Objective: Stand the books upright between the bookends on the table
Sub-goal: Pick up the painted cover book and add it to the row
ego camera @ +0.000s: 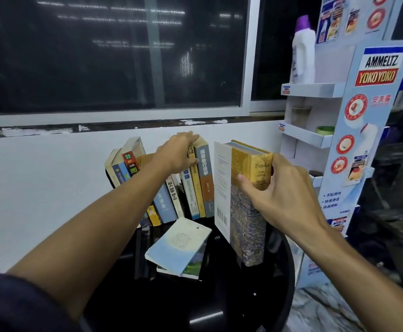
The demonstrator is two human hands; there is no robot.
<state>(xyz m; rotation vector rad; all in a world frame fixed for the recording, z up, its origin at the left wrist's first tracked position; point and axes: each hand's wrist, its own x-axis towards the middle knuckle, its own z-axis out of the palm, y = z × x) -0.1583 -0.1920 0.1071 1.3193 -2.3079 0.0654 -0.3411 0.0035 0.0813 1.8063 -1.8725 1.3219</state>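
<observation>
A dark sleeve [11,305] covers the left upper arm at the bottom corner, and both bare forearms reach out over a round black table [219,305]. On the tabletop a pale blue paperback [179,248] lies flat and skewed on top of a second book [169,270], of which only an edge shows. To the right, the right hand [279,195] grips a thick hardback [248,212] with a gold and mosaic cover. It holds the book upright, thumb on the cover and fingers curled round the spine. I cannot tell whether the book's lower end touches the table. A white cover [222,185] with a barcode stands flush against the hardback's left side. Farther back, the left hand [181,152] rests on a row of books [195,190] that stand leaning left, near the wall. Its fingers are stretched fairly straight over their top edges and the thumb lies on the spines. The bookends are hard to make out. Behind runs a white wall [40,178] under a dark window [100,56]. At right stands a cardboard display stand [372,116] marked AMMELTZ YOKOYOKO, and a white bottle [303,53] with a purple cap sits on its top shelf.
</observation>
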